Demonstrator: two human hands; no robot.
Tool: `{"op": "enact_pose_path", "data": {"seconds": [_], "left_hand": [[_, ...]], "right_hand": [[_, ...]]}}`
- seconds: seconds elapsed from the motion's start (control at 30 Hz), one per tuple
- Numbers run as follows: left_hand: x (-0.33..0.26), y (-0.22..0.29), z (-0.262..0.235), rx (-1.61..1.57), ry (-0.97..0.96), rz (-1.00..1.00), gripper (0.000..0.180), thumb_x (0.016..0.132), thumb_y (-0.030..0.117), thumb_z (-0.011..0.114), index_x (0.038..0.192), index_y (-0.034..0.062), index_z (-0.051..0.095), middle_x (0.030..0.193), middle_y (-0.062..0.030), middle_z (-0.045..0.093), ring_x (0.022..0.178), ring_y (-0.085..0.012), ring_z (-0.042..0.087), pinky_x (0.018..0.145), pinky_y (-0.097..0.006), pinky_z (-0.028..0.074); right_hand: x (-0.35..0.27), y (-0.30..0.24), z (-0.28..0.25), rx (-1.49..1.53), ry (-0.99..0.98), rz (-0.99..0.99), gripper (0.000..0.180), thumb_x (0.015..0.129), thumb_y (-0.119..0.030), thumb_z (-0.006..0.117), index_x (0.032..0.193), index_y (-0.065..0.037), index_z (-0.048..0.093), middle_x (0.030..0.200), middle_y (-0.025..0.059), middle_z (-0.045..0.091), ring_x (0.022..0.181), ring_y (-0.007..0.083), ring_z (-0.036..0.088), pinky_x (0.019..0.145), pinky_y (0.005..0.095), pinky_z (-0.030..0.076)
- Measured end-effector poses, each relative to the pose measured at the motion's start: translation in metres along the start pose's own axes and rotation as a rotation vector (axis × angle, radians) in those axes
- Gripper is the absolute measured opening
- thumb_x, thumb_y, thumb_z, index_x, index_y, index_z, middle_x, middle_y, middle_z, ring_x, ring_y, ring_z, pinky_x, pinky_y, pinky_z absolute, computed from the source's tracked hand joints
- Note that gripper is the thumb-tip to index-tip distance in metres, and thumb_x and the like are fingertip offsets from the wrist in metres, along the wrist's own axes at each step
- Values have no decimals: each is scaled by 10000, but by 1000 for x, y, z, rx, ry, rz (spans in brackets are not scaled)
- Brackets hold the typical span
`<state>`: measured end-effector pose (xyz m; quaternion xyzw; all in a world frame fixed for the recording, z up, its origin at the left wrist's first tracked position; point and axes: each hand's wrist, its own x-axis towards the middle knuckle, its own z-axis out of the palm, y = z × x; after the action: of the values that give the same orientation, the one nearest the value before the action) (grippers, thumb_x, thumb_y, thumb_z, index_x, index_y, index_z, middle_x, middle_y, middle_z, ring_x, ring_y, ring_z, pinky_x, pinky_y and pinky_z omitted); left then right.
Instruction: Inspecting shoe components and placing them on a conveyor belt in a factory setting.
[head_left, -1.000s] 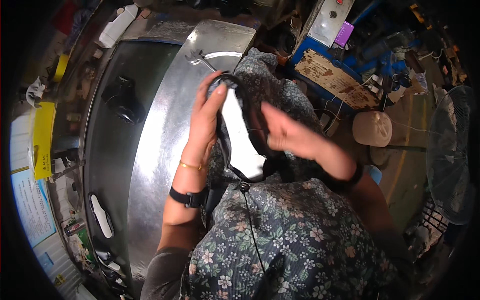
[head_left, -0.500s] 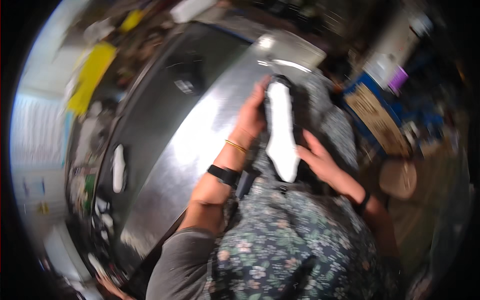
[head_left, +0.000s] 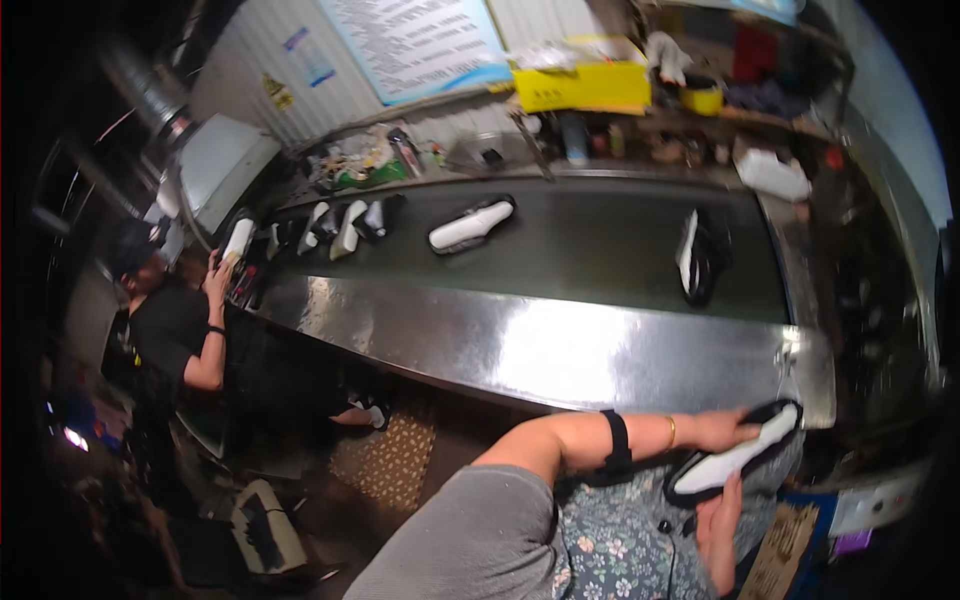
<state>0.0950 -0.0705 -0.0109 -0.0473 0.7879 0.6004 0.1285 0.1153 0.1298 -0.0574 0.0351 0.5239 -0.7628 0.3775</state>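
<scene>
Insp. found the black shoe w/ long, narrow white underside (head_left: 738,462) held over the wearer's floral-print apron (head_left: 610,545), just beside the bright steel-fronted desk w/ dark green top (head_left: 600,240), white side up, lying obliquely. Left hand (head_left: 722,430): fingers partly curled, closed on the shoe's desk-side edge. Right hand (head_left: 716,522): fingers fairly straight, touching the opp. edge; grip firmness & exact spread n/d, could not tell. Handling (est.): light, prob. flexible upper w/ stiffer underside; smooth white face might slip or mark under fingers, so best hold judged to be along both dark side edges, approx. mid-length, clear of the white. Containers: bright yellow rectangular box (head_left: 580,88) on the shelf behind the desk held pale, crumpled, plastic-looking matl. at its top; remainder hidden. Clear shallow plastic basin (head_left: 470,155) nearby showed one small dark item; ID n/d. White plastic jug (head_left: 773,175) lay on its side nr. the desk's far right corner; contents, if any, not visible.
</scene>
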Motion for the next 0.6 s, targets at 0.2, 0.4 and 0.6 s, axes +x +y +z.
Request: {"op": "enact_pose_path", "data": {"seconds": [0.2, 0.4, 0.6], "left_hand": [[-16, -16, 1, -318, -86, -5, 683, 993, 272, 519, 1508, -19, 178, 1482, -144, 372, 1332, -209, 363, 1108, -327, 294], [-18, -34, 10, -892, -279, 74, 833, 947, 269, 606, 1534, 6, 76, 1541, -126, 262, 1385, -221, 287, 1134, -351, 257], [-26, -27, 10, -342, -123, 161, 779, 956, 242, 534, 1534, 13, 65, 1565, -215, 197, 1446, -282, 206, 1164, -346, 192]], "right_hand": [[1, 5, -5, 149, -136, -55, 552, 1002, -419, 489, 1423, -78, 383, 1349, 87, 512, 1216, 244, 521, 1000, 440, 449], [12, 9, -20, 209, -199, -8, 570, 1005, -439, 468, 1435, -78, 367, 1350, 86, 509, 1215, 255, 519, 1002, 452, 446], [9, 11, -16, 210, -208, -37, 582, 1010, -450, 440, 1437, -63, 359, 1389, 114, 485, 1273, 267, 480, 1044, 458, 417]]}}
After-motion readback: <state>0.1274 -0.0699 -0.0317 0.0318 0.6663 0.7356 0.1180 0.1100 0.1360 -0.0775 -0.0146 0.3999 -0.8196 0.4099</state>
